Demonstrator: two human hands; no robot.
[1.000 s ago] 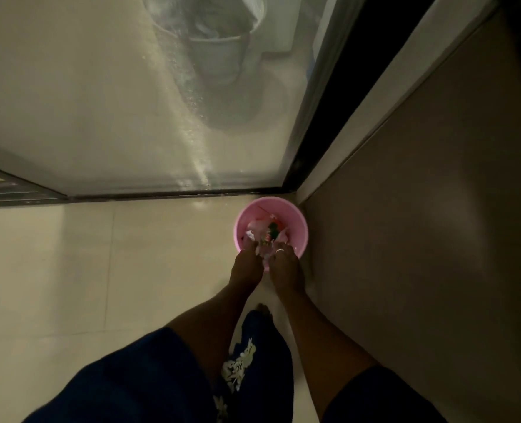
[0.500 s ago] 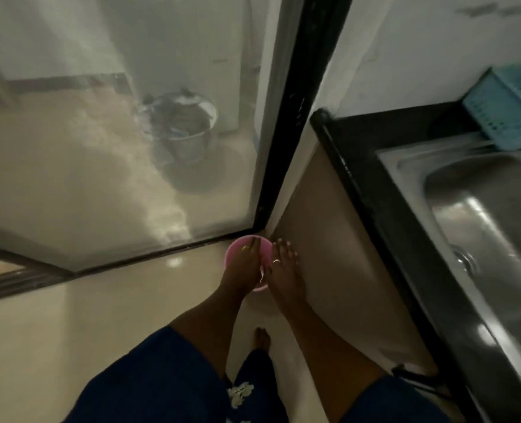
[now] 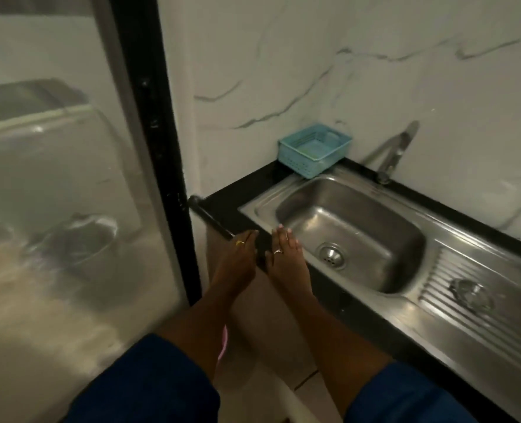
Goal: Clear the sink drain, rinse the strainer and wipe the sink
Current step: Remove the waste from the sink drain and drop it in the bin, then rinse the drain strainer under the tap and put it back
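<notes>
A steel sink (image 3: 299, 190) sits in a black counter at the right, its basin bare around the drain strainer (image 3: 331, 255) at the bottom. The tap (image 3: 391, 154) juts from the marble wall behind it. My left hand (image 3: 238, 259) and my right hand (image 3: 285, 257) are stretched forward side by side with straight fingers, holding nothing. The left hand's fingertips reach the counter's front edge. Those of the right hand lie over the sink's near left rim. A sliver of the pink bin (image 3: 223, 340) shows between my forearms, low on the floor.
A light blue plastic basket (image 3: 314, 151) stands on the counter's back left corner. The ribbed drainboard (image 3: 454, 288) holds a small clear object. A frosted glass door with a black frame (image 3: 158, 141) stands at the left, with a bucket behind the glass.
My hands have left the pink bin on the floor and risen to the sink's front edge. My view swung up from the floor to the counter and sink.
</notes>
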